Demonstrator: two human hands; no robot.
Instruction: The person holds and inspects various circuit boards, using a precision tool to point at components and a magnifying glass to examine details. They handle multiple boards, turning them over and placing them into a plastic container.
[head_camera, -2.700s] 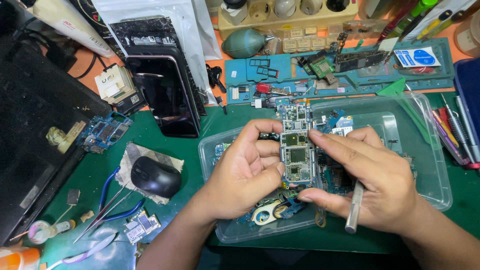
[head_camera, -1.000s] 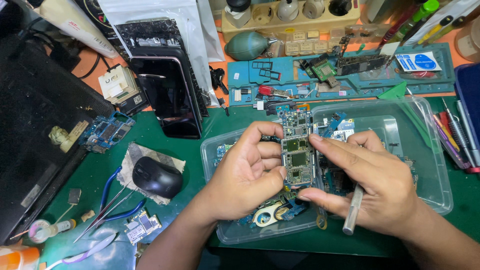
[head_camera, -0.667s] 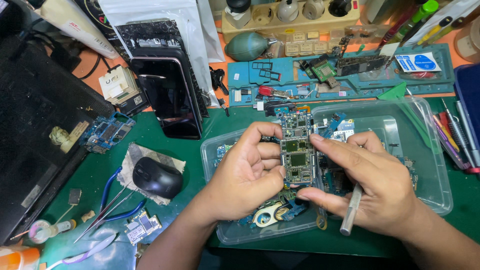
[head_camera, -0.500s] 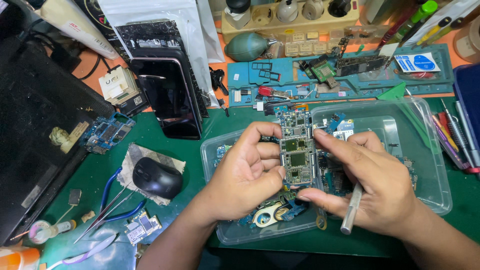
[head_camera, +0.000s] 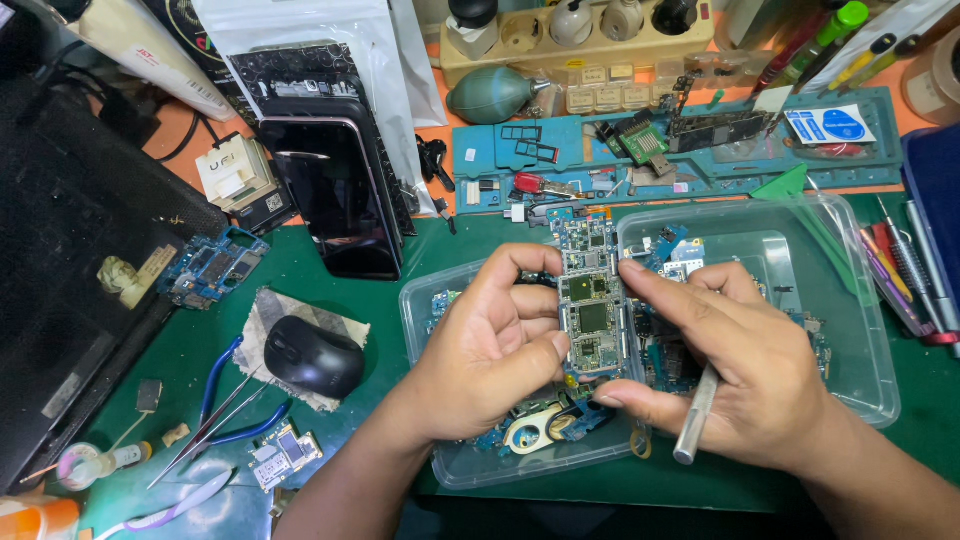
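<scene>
At the far left lies a dark laptop (head_camera: 70, 260), with a loose blue circuit board (head_camera: 212, 268) just beside it and a black mouse (head_camera: 312, 356) on a grey cloth nearer the person; blue-handled pliers (head_camera: 225, 395) and tweezers rest near the mouse. Toward the middle, the left hand (head_camera: 490, 355) curls its fingers narrowly around the left edge of a long phone circuit board (head_camera: 592, 300), thumb pressing the lower part, the board held upright above a clear plastic tray (head_camera: 860, 340) full of other boards. The right hand (head_camera: 745, 370) pinches the board's right edge between forefinger at the top and thumb at the bottom, while its remaining fingers clasp a slim metal tool (head_camera: 695, 418) that points down and away from the board. For a close look at this board, it seems wise to grip only the edges, as both hands do, keeping fingertips off the chips and keeping the tool tip clear of the surface. At the far right, pens and screwdrivers (head_camera: 915, 275) lie beside the tray.
</scene>
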